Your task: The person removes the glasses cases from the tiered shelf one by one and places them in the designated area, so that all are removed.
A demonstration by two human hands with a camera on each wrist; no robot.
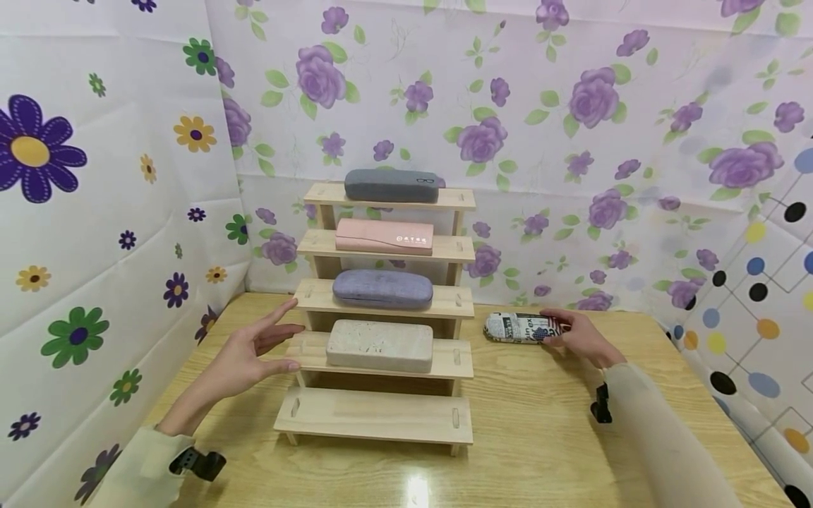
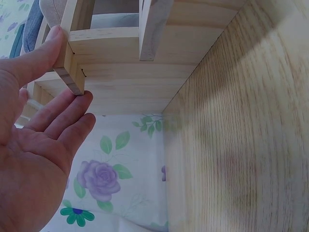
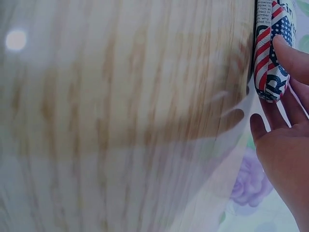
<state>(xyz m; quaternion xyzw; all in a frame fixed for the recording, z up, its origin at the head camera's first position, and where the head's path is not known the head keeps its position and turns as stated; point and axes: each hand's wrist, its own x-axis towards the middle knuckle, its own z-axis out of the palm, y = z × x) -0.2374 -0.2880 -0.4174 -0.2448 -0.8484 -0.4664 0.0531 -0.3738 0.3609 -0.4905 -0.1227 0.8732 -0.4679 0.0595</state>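
A stepped wooden display rack stands mid-table. My left hand holds the left end of its second-lowest step, thumb at the front edge and fingertips at the back edge, as the left wrist view shows. To the right of the rack lies a glasses case with newspaper and flag print. My right hand grips its right end, thumb on one face and fingers around the other side. The upper steps hold a grey glasses case, a pink one, a blue-purple one and a cream one.
The rack's lowest step shows bare wood. A light wood-grain table lies beneath everything. Flower-printed cloth hangs behind, with a daisy-patterned side at the left and a dotted one at the right.
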